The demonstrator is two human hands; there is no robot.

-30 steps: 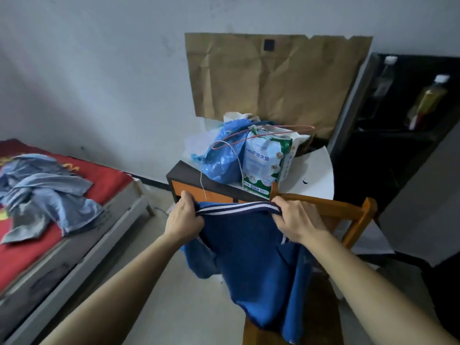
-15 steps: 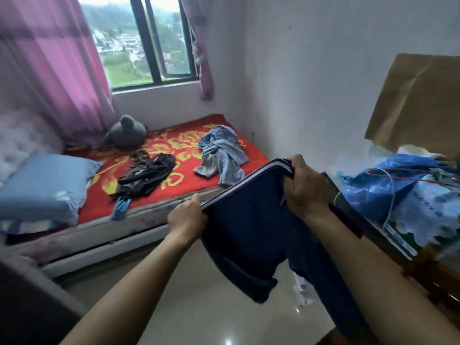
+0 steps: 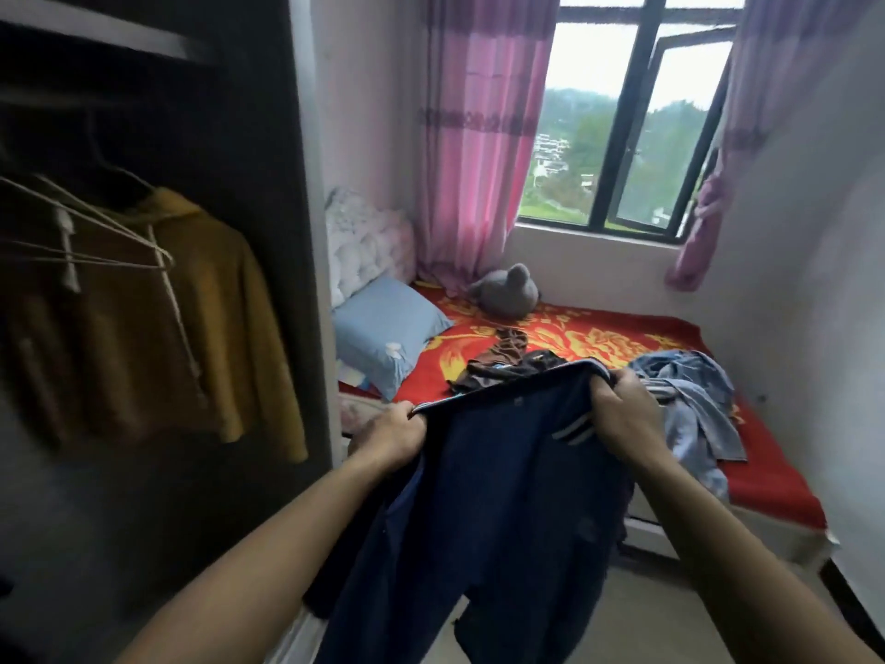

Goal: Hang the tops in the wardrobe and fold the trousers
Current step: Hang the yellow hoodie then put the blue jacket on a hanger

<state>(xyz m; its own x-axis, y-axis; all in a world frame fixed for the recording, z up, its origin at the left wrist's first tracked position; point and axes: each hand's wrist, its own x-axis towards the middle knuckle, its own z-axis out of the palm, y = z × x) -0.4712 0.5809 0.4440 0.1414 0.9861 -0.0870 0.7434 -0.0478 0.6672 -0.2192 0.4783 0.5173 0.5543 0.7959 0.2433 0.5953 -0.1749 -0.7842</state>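
Note:
I hold dark blue trousers (image 3: 498,510) with a white-striped waistband in front of me, legs hanging down. My left hand (image 3: 390,436) grips the left end of the waistband and my right hand (image 3: 622,414) grips the right end. Behind them on the red bed (image 3: 766,476) lie a dark brown and black garment (image 3: 503,364) and a crumpled light blue garment (image 3: 694,404). The open wardrobe (image 3: 143,328) at left holds a mustard hooded top (image 3: 191,318) on a hanger and bare wire hangers (image 3: 86,232).
A blue pillow (image 3: 388,328), a white quilt (image 3: 364,242) and a grey plush toy (image 3: 505,294) lie at the bed's head. Pink curtains (image 3: 479,136) frame the window (image 3: 637,112). A strip of pale floor (image 3: 646,615) runs between me and the bed.
My view has swung left from the chair and desk, past the bed, to the wardrobe and window. Both hands kept their grip on the trousers' waistband throughout.

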